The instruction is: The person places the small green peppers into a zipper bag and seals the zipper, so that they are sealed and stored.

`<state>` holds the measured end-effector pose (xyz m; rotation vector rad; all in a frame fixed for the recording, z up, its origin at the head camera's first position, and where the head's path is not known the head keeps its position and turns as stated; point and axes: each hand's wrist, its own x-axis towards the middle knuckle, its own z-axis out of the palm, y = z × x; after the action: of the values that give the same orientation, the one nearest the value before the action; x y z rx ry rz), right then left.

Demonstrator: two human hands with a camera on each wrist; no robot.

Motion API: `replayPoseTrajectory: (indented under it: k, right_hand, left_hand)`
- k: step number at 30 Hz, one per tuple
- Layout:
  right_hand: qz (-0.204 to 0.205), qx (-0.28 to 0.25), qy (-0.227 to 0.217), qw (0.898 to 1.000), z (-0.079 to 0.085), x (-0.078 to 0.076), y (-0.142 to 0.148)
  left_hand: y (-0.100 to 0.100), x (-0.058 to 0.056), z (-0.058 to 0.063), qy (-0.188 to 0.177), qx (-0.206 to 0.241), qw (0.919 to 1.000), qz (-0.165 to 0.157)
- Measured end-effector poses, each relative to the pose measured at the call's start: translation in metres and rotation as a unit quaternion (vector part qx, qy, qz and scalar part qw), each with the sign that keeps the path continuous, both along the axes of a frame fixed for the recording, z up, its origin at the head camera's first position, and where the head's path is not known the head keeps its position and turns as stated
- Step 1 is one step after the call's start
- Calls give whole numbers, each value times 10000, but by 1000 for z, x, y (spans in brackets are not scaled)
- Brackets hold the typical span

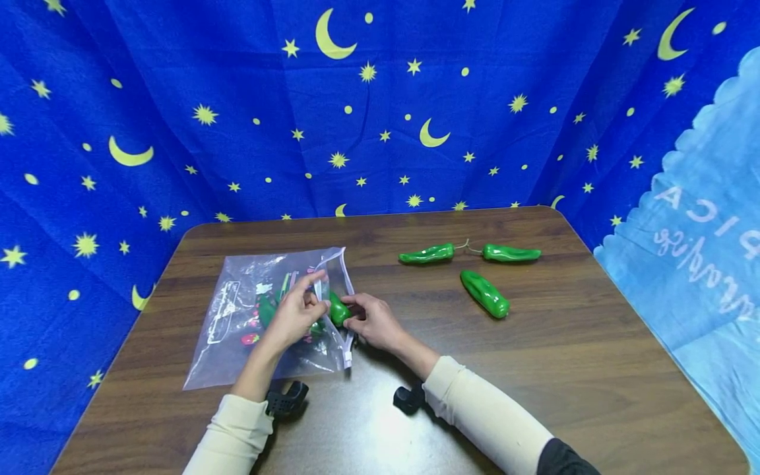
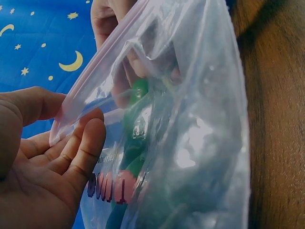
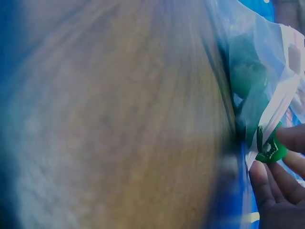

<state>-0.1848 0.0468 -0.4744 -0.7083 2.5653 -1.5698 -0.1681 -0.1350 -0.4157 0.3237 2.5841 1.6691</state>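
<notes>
A clear zip bag point(image 1: 216, 359) with printed pictures lies on the left part of the table, its white zip edge facing right. My left hand point(image 1: 293, 313) pinches the upper layer at the mouth between thumb and fingers and lifts it; the left wrist view shows the pinkish zip strip point(image 2: 81, 98) in that grip. At the opening, my right hand point(image 1: 378, 323) holds a green pepper point(image 1: 338, 310), partly inside the bag. In the right wrist view its stem end point(image 3: 274, 150) shows between thumb and fingers. More green peppers point(image 3: 245, 69) show through the plastic.
Right of the bag lie one loose green pepper point(image 1: 485, 294) and, behind it, two thin-stemmed ones, a left pepper point(image 1: 426, 254) and a right pepper point(image 1: 512, 253). The brown wooden table point(image 1: 570, 369) ends at a blue star-patterned curtain point(image 1: 386, 99).
</notes>
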Motion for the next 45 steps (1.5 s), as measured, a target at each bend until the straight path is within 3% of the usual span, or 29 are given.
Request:
replayPoseTrajectory:
  k: [5,10,14,18,23,31,35,39,45]
  right_hand:
    - [-189,141,333,9992,-3,-3,-1]
    - [-870,538,806,9915,-3,-7,-1]
    - [-1314,661,898,9850,-3,-10,-3]
    - [-1393,514,731,9862,-2,-10,-5]
    - [-1234,270,456,9909,-1,-9,-7]
    - [-803,-30,17,9968,1,-7,-9]
    - [-542,-524,-293,9967,3,-7,-10]
    - [-109,-1342,-797,9877,3,-8,-12]
    - [529,-2293,-1421,9615,5,-6,-14]
  left_hand:
    - [-1,-1,-3,-13,-39,10000,15]
    - [-5,-7,-16,132,-61,9999,-11]
    - [-5,-8,-18,201,0,9998,-58]
    - [-4,-7,-17,145,20,9999,-66]
    - [-1,-5,-11,2,77,10000,-49]
    - [3,9,16,-124,67,9999,13]
    - [3,11,19,-112,113,9999,-26]
    - [2,11,17,-79,158,9998,-21]
    - [1,10,15,30,169,9999,-4]
